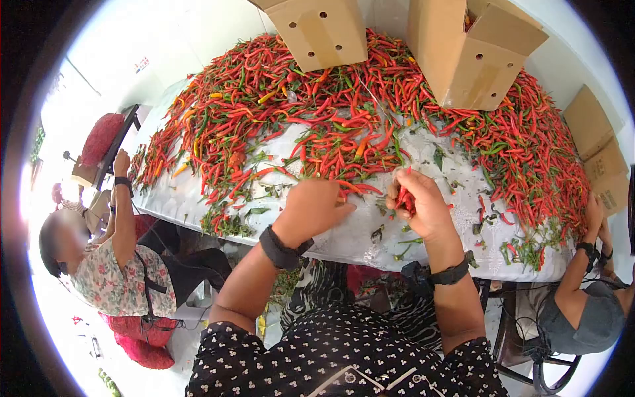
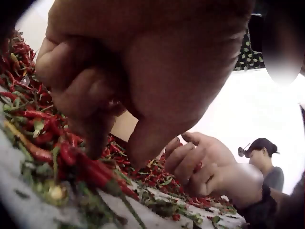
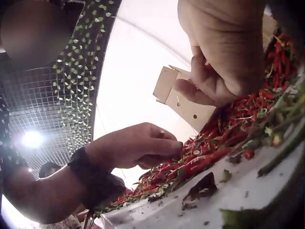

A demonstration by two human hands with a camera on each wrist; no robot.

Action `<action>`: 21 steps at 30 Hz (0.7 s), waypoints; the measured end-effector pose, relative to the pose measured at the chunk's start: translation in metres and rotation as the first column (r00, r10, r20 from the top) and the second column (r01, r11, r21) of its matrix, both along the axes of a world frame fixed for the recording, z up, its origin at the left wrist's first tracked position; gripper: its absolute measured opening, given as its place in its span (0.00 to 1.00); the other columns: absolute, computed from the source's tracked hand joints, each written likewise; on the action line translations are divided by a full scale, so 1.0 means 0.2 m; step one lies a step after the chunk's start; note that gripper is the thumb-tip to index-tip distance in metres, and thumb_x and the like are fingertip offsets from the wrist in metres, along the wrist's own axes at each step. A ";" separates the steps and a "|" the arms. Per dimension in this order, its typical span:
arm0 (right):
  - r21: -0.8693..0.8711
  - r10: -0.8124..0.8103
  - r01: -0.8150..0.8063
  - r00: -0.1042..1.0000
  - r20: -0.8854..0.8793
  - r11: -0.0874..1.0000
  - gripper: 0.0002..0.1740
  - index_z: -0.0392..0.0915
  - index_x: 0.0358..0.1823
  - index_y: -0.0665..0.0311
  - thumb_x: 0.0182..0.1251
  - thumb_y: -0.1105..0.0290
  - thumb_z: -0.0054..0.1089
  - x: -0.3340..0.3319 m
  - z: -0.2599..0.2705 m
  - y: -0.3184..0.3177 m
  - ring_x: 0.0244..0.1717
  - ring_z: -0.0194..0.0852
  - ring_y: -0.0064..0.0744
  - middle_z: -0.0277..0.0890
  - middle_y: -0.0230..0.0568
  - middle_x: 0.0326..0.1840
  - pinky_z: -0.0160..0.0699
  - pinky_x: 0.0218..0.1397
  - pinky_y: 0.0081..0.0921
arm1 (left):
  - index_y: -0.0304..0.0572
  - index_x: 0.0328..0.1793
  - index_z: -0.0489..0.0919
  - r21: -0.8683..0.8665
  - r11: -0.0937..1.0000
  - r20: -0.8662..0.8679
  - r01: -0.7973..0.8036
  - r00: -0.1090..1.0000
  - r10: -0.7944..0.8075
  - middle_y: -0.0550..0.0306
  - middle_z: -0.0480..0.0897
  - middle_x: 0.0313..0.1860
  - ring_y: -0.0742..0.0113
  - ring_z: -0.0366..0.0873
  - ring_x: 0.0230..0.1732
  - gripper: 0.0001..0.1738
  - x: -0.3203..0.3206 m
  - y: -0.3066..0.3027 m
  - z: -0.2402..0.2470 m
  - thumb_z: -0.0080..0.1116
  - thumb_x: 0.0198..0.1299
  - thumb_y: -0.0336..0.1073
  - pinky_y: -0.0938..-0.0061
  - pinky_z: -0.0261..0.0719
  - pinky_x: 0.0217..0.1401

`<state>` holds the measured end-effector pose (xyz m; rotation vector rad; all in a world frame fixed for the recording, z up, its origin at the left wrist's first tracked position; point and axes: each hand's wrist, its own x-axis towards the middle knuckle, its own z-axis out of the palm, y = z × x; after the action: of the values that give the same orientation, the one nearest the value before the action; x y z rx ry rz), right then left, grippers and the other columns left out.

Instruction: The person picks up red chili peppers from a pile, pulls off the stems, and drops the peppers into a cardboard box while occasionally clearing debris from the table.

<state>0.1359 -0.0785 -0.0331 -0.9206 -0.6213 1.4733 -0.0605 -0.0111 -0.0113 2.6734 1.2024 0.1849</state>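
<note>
My right hand (image 1: 428, 206) is curled round a few red chili peppers (image 1: 406, 200), raised over the near part of the table. To its left, my left hand (image 1: 312, 210) reaches down at the near edge of a small heap of chilies (image 1: 337, 153). In the left wrist view its thumb and forefinger stand apart, close over a red chili (image 2: 93, 171) with a green stem, while the other fingers bend toward the palm. The right wrist view shows the left fingertips low beside the heap. Part of the left palm is hidden.
A large bank of chilies (image 1: 251, 99) covers the back of the table (image 1: 281, 142). Two cardboard boxes (image 1: 324, 33) (image 1: 463, 59) stand among them. Stem scraps (image 1: 228, 221) lie near the front edge. One person (image 1: 126, 271) sits at left, another (image 1: 585, 311) at right.
</note>
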 end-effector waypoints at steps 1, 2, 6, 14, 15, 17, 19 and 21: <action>0.009 0.027 -0.028 0.999 0.039 1.000 0.09 0.70 0.33 0.62 0.65 0.63 0.51 0.00 -0.01 0.00 0.20 0.67 0.24 0.68 0.33 0.21 0.51 0.12 0.14 | 0.40 0.30 0.78 0.063 0.998 -0.018 0.020 1.000 -0.019 0.45 0.79 0.26 0.48 0.77 0.30 0.14 0.00 0.00 -0.02 0.59 0.48 0.44 0.59 0.73 0.32; 0.009 0.029 -0.030 0.999 0.040 1.000 0.09 0.70 0.33 0.62 0.65 0.63 0.51 -0.01 -0.01 0.00 0.20 0.67 0.24 0.68 0.33 0.21 0.51 0.12 0.14 | 0.40 0.30 0.78 0.063 0.998 -0.017 0.018 1.000 -0.017 0.45 0.79 0.26 0.48 0.77 0.30 0.14 -0.01 0.00 -0.04 0.59 0.48 0.44 0.59 0.73 0.32; 0.026 0.102 -0.110 0.973 0.205 0.994 0.10 0.71 0.29 0.63 0.62 0.64 0.55 -0.04 -0.01 -0.01 0.16 0.61 0.16 0.65 0.28 0.17 0.51 0.14 0.15 | 0.37 0.30 0.77 0.011 0.999 0.242 -0.040 0.970 0.036 0.46 0.78 0.26 0.48 0.77 0.29 0.12 -0.03 0.02 -0.04 0.60 0.48 0.40 0.60 0.73 0.32; -0.027 0.098 -0.094 0.975 0.201 0.995 0.10 0.73 0.38 0.69 0.59 0.70 0.58 -0.09 0.05 -0.03 0.15 0.58 0.14 0.64 0.26 0.19 0.51 0.15 0.13 | 0.34 0.33 0.76 -0.060 0.990 0.587 0.129 0.807 -0.069 0.49 0.77 0.28 0.60 0.75 0.25 0.07 0.02 -0.09 0.04 0.60 0.49 0.28 0.71 0.72 0.29; -0.026 0.096 -0.093 0.975 0.202 0.995 0.10 0.73 0.38 0.69 0.59 0.70 0.58 -0.09 0.05 -0.03 0.15 0.58 0.14 0.64 0.26 0.19 0.51 0.15 0.13 | 0.34 0.34 0.76 -0.108 0.983 0.592 0.150 0.804 -0.058 0.49 0.77 0.27 0.63 0.75 0.25 0.06 0.03 -0.10 0.05 0.59 0.50 0.27 0.72 0.71 0.28; 0.005 0.057 -0.060 0.974 0.221 0.998 0.11 0.72 0.40 0.70 0.59 0.71 0.58 -0.09 0.04 -0.03 0.15 0.58 0.14 0.67 0.28 0.20 0.50 0.15 0.13 | 0.33 0.35 0.76 -0.156 0.973 0.597 0.172 0.801 -0.046 0.50 0.76 0.26 0.65 0.74 0.24 0.06 0.03 -0.11 0.06 0.58 0.51 0.26 0.74 0.71 0.28; 0.010 0.043 -0.046 0.979 0.198 0.999 0.10 0.72 0.41 0.70 0.60 0.73 0.56 -0.08 0.03 -0.03 0.15 0.57 0.13 0.68 0.30 0.22 0.50 0.14 0.12 | 0.33 0.35 0.75 -0.191 0.961 0.621 0.197 0.783 -0.037 0.50 0.76 0.25 0.68 0.73 0.24 0.06 0.04 -0.12 0.06 0.58 0.51 0.26 0.75 0.70 0.28; 0.015 0.027 -0.030 0.984 0.174 0.999 0.10 0.71 0.42 0.70 0.61 0.75 0.54 -0.08 0.03 -0.03 0.14 0.56 0.13 0.69 0.31 0.23 0.49 0.13 0.10 | 0.33 0.35 0.75 -0.163 0.968 0.622 0.191 0.781 -0.049 0.51 0.76 0.24 0.68 0.72 0.23 0.06 0.04 -0.12 0.05 0.58 0.51 0.26 0.75 0.70 0.27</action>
<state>0.1192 -0.0838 -0.0265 -1.0379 -0.7770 1.4199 -0.0516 -0.0342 -0.0019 2.2050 0.7778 0.7881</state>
